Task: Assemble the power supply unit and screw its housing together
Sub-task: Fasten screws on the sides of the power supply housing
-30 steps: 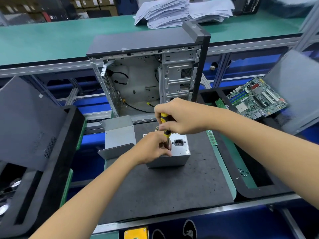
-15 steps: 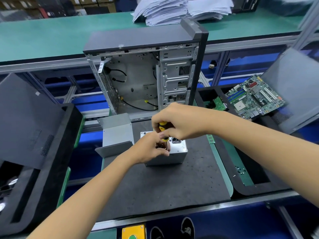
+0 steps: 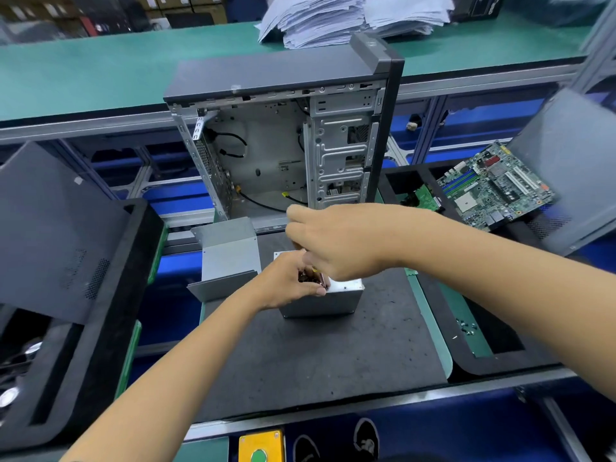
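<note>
Dark foam matting (image 3: 300, 361) covers the work surface nearest the person, with one yellow button box (image 3: 261, 445) at its front edge. On the mat stands one silver power supply unit (image 3: 325, 300), upright, its top face mostly hidden by both hands. One left hand (image 3: 293, 285) curls its fingers over the unit's top edge, gripping the housing. One right hand (image 3: 333, 243) sits just above it, fingers bent around a screwdriver (image 3: 313, 269) of which only a sliver of yellow handle shows — the tip cannot be seen. Just left of the unit lies one loose grey metal cover (image 3: 228, 258). A few small screws (image 3: 466, 326) are scattered on the green strip at right. Beyond stands one open computer case (image 3: 286, 141), black cables inside. One motherboard (image 3: 493, 186) rests tilted in a black tray at right. Farther back, a green bench (image 3: 100, 71) carries two stacks of paper (image 3: 350, 18).
</note>
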The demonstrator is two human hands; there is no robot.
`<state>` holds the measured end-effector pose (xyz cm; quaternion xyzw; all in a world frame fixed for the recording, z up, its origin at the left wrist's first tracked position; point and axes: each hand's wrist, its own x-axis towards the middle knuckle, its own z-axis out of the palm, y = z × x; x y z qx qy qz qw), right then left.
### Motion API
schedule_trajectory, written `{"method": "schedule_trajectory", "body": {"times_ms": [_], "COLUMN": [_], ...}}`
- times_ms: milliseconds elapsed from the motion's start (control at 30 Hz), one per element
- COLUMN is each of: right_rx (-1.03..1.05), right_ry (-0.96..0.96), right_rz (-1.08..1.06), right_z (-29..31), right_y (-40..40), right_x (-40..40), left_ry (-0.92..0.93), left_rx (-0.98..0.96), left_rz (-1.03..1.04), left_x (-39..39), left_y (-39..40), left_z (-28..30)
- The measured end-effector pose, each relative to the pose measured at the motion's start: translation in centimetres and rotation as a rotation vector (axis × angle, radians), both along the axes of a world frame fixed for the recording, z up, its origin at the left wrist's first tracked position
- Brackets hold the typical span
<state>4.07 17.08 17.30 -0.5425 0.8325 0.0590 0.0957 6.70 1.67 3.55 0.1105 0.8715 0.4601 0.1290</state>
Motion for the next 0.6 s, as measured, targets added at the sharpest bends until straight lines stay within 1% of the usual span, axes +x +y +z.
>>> {"method": "schedule_trajectory", "body": {"times_ms": [67,167,267,333,367,467,500,600], "right_rx": [0.051,0.071,0.088,0.087,0.086,0.148,0.158,0.137], "right_ry": [0.01,0.133,0.274,0.317,0.286,0.057,0.026,0.116], "right_rz": [0.036,0.04,-0.011,-0.027,-0.037,-0.09,-0.087,-0.076], "right_z": [0.4,0.5,0.0,-0.3,-0.3,0.5,0.7,0.7], "right_y": [-0.3,-0.8,-1.2,-1.3,-1.2,-1.0,-1.1,-1.5], "right_x": [0.2,0.5,1.0,1.2,1.2,0.9,0.8,0.9], "left_ry": [-0.022,-0.014,-0.032,-0.014,0.003,0.03,0.021,0.004], "left_rx": [-0.001,-0.02,-0.051,-0.082,-0.076,-0.021,-0.01,0.016], "left_rz": [0.007,-0.006,-0.021,-0.02,-0.018,-0.04,-0.042,-0.058], "left_x": [-0.1,-0.2,-0.4,-0.6,-0.6,-0.7,-0.7,-0.7], "left_y": [-0.1,-0.2,-0.3,-0.4,-0.4,-0.5,-0.4,-0.5], "left_z": [-0.3,-0.4,-0.6,-0.8,-0.8,-0.4,-0.3,-0.5]}}
